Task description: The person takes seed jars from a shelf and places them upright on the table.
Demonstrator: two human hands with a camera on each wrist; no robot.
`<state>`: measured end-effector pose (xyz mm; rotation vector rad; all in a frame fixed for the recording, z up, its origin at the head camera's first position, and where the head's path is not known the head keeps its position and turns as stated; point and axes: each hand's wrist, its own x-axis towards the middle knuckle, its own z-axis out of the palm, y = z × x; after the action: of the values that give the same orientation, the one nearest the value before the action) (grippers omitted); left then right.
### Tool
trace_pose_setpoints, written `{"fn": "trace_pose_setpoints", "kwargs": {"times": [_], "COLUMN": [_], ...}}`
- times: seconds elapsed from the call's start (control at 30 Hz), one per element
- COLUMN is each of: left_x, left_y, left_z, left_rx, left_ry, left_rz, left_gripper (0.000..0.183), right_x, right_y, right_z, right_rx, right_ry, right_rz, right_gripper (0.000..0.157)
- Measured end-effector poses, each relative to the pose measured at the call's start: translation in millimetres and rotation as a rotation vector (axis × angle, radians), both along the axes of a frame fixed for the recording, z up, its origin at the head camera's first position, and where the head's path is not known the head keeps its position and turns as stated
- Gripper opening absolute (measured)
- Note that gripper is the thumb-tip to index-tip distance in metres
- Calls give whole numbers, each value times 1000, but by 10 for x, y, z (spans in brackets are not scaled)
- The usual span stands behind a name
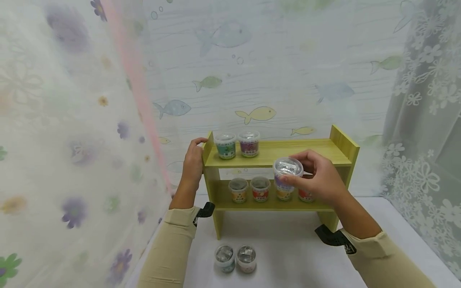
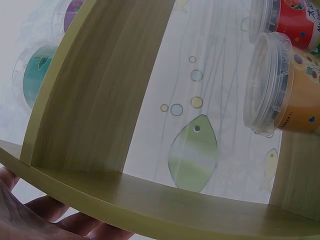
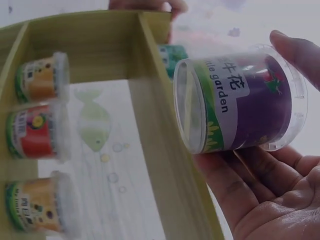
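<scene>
- Right hand [image 1: 320, 178]: fingers curled, opened just to the width of the purple tub [image 3: 250, 110] between them — side grip, likely keeping lid and base free.
- Rack [image 1: 295, 151] just beyond those fingers.
- Left hand [image 1: 193, 161]: fingers against its end, presumably steadying — curl can't tell.

In front of me I see a pale curtain [image 1: 281, 72] printed with green, blue and yellow fish, small bubbles and thin wavy lines. On my left hangs a whitish sheet [image 1: 68, 160] with purple, orange and green flowers, and a pink strip [image 1: 131, 76] slants down between the two. To my right I have a sheer curtain [image 1: 428, 52] with white flowers; below me spreads a white tabletop [image 1: 291, 256].
</scene>
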<state>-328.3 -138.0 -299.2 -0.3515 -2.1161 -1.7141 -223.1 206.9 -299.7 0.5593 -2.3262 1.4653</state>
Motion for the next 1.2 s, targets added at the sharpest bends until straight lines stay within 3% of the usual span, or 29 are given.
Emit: {"fn": "trace_pose_setpoints", "kwargs": {"times": [0.63,1.2], "left_x": [4,1], "left_y": [9,7], "left_z": [12,2], "left_rx": [-2,-20], "left_ry": [-10,-11], "left_rz": [14,32], "left_gripper": [42,42], "right_x": [67,118], "right_y": [-62,-185], "right_z": [-731,-1458], "right_rx": [-54,-98], "right_ry": [-57,-249], "right_rz": [73,78], "right_gripper": [53,60]}}
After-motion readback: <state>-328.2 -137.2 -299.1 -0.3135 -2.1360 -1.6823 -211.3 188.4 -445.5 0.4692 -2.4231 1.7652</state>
